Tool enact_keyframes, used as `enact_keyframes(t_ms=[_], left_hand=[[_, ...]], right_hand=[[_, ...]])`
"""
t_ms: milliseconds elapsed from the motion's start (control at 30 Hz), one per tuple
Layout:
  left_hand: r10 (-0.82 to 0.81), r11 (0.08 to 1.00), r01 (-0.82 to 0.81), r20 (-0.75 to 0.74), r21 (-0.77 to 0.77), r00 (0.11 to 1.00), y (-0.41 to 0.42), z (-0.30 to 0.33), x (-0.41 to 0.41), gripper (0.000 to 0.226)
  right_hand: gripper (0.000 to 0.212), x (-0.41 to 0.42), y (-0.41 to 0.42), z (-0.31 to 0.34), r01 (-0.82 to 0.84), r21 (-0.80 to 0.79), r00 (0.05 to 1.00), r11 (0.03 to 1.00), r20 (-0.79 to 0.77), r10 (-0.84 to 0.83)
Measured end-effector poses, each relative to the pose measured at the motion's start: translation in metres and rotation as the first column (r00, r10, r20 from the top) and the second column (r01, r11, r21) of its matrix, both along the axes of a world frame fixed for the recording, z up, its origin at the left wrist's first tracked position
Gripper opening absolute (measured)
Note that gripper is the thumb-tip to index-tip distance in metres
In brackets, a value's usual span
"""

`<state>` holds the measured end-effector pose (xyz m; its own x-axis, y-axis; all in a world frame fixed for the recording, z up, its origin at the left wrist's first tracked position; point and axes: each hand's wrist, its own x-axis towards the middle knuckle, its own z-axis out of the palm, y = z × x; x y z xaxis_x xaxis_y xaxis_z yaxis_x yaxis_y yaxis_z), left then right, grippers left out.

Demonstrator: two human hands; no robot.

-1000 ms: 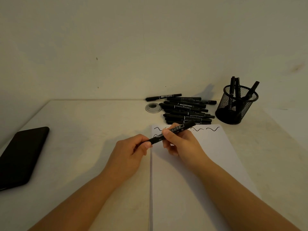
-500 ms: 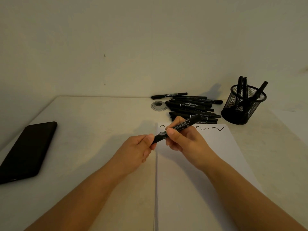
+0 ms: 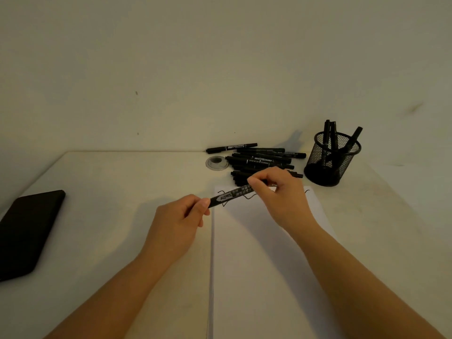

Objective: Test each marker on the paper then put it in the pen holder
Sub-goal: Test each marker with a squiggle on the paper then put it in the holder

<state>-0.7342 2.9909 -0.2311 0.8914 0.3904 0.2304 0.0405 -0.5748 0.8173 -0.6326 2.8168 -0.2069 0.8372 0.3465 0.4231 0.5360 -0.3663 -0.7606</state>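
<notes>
Table (image 3: 110,182): pale, against a plain wall.
Phone (image 3: 27,231): dark, flat near the left edge.
Left hand (image 3: 178,216): pinches the near end of the marker (image 3: 232,195).
Marker: held level above the top of the paper (image 3: 256,265), over black squiggles.
Right hand (image 3: 281,194): grips its far end.
Pile (image 3: 259,160): black markers behind the paper.
Holder (image 3: 330,162): mesh, far right, some markers inside.

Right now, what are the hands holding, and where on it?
One black marker, held between both hands: the left hand pinches its near end, the right hand grips its far half above the paper.
</notes>
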Motion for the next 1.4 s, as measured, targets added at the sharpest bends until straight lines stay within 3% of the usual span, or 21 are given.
enact_keyframes(t_ms=[100,400,500,667,767,867,1033,1200,1400], left_hand=[[0.003,0.991,-0.003,-0.001,0.135,1.000,-0.004,0.007,0.006,0.032],[-0.106,0.871,0.053,0.082,0.489,0.991,-0.048,0.058,0.057,0.044],[-0.127,0.896,0.052,0.141,0.440,0.982,-0.062,0.074,0.074,0.053],[-0.079,0.941,0.051,0.071,0.335,0.994,-0.067,0.089,0.111,0.048],[-0.039,0.907,0.049,-0.032,0.417,0.999,-0.061,0.086,0.139,0.040],[0.010,0.856,0.055,-0.122,0.515,0.992,-0.049,0.070,0.162,0.026],[0.057,0.785,0.129,-0.279,0.606,0.959,-0.032,0.044,0.196,0.028],[0.030,0.739,0.163,-0.274,0.653,0.961,-0.036,0.024,0.217,0.027],[-0.043,0.659,0.267,-0.319,0.703,0.947,-0.047,0.017,0.237,0.024]], right_hand=[[0.012,-0.003,-0.005,0.001,0.022,-0.306,0.919,0.952,0.381,0.102],[0.020,0.014,-0.034,0.033,0.063,-0.414,0.805,0.908,0.559,0.199],[0.019,0.033,-0.054,0.049,0.146,-0.399,0.781,0.905,0.608,0.142],[0.017,0.069,-0.084,0.074,0.271,-0.142,0.871,0.952,0.457,-0.180],[0.015,0.090,-0.102,0.083,0.296,0.021,0.907,0.955,0.308,-0.288],[0.012,0.103,-0.112,0.078,0.319,0.075,0.926,0.945,0.188,-0.327],[0.013,0.124,-0.120,0.062,0.318,-0.028,0.944,0.948,0.105,-0.313],[0.007,0.133,-0.123,0.048,0.305,-0.125,0.952,0.944,0.065,-0.299],[0.016,0.141,-0.116,0.043,0.312,-0.318,0.950,0.895,0.094,-0.297]])
